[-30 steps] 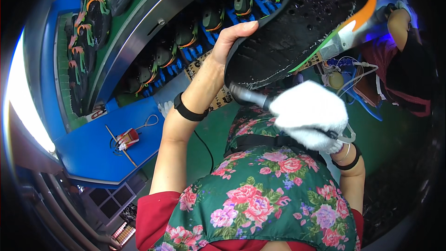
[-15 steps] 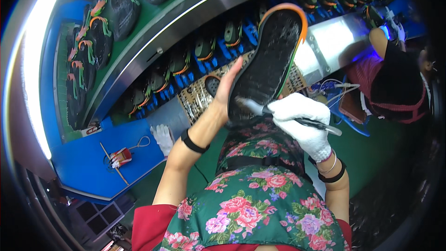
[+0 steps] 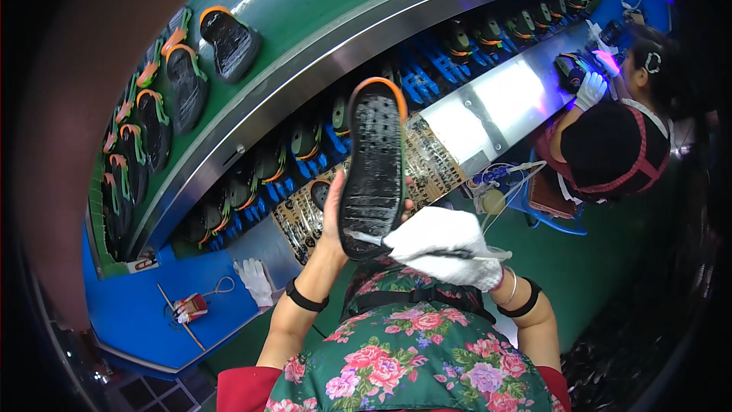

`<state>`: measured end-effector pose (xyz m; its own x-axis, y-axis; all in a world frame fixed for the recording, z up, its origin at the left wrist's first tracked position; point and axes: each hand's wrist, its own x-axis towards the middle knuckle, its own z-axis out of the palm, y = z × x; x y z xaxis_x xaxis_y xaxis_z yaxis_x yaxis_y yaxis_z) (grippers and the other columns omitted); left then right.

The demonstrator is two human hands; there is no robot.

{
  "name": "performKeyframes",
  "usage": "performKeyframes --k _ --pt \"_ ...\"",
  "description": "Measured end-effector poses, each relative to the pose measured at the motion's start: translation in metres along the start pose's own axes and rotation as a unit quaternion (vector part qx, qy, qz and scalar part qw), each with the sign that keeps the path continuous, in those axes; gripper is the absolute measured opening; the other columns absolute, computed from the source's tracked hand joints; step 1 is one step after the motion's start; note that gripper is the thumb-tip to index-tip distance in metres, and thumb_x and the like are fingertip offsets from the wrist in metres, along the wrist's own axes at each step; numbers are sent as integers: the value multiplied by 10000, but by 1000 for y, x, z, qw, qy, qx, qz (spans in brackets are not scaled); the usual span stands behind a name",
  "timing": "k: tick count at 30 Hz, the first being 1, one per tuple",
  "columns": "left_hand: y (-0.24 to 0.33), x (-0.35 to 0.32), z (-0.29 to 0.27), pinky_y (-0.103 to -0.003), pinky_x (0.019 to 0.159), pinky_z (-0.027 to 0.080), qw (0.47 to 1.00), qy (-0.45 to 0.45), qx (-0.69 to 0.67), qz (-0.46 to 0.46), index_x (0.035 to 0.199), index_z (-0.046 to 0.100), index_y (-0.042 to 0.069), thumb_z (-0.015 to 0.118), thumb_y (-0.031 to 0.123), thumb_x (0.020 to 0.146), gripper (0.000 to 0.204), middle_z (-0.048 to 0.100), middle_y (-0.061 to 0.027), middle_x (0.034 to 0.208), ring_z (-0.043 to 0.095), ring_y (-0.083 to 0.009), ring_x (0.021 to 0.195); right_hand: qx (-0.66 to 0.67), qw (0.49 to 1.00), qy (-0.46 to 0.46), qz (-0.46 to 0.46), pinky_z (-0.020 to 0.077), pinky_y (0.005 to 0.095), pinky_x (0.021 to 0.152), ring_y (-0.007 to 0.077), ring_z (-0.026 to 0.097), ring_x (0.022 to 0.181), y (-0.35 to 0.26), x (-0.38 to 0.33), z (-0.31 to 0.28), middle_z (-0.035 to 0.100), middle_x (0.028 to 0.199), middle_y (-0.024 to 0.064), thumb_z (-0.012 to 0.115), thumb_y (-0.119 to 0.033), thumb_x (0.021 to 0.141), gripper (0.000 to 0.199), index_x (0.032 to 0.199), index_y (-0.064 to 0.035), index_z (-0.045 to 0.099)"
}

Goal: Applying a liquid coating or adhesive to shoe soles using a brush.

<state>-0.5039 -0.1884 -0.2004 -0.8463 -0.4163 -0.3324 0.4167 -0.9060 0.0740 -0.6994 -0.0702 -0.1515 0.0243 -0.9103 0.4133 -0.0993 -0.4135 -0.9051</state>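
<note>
My bare left hand point(image 3: 333, 215) holds a black shoe sole point(image 3: 375, 156) from beneath, its thumb side at the left edge and fingertips showing past the right edge. The sole stands nearly upright in view, with an orange rim round its upper end and a wet, streaky sheen over its inner face. In a white knitted glove, my right hand point(image 3: 446, 248) is closed round a brush point(image 3: 366, 238). The brush's pale tip rests on the lower end of the sole, and its handle end sticks out to the right of the glove.
Behind the sole runs a metal-edged conveyor point(image 3: 335, 42) with several soles on its green belt. Shoes on blue supports line the rack below. A cardboard-covered ledge point(image 3: 438, 154) lies close by. On the blue table point(image 3: 126, 297) lies a glove point(image 3: 254, 281). A co-worker point(image 3: 610, 137) sits at right.
The sole has come down and left and turned more upright. My gloved hand with the brush has moved down and left with it. The view has shifted, showing more of the co-worker.
</note>
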Motion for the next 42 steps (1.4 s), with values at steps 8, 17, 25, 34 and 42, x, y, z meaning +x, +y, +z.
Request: performKeyframes --k 8,17,25,34,42 --pt "11 12 16 -622 966 606 997 -38 52 34 1613 383 24 405 730 1038 911 488 -351 1507 649 -519 1194 214 969 29 118 621 322 867 215 781 960 -9 -8 -5 811 1056 108 849 7 841 166 999 -40 832" --pt "-13 25 18 -541 1133 520 999 37 -19 -8 1576 481 38 397 680 1064 825 591 -273 1491 642 -412 1307 -47 988 133 59 612 307 813 182 771 924 7 9 -48 802 1008 102 832 -6 870 169 1036 -17 799" --pt "-17 26 18 -558 1141 510 997 27 7 65 1603 449 61 461 648 1061 799 559 -259 1535 586 -401 1385 2 999 45 -24 605 374 831 278 756 920 6 15 -59 797 1020 120 825 -15 817 216 1031 -40 806" --pt "72 56 98 -696 993 569 950 -268 143 72 1695 224 114 717 699 906 1098 227 -332 1683 496 -562 1348 280 884 329 177 598 314 897 200 757 957 19 -40 -92 803 1085 149 749 109 840 209 1026 33 806" --pt "127 102 118 -498 1041 579 973 -55 -147 172 1648 242 1 492 671 1032 944 197 -332 1674 504 -448 1351 281 877 295 255 604 279 769 177 749 864 54 -57 -69 805 1058 162 716 94 862 221 1059 42 800"
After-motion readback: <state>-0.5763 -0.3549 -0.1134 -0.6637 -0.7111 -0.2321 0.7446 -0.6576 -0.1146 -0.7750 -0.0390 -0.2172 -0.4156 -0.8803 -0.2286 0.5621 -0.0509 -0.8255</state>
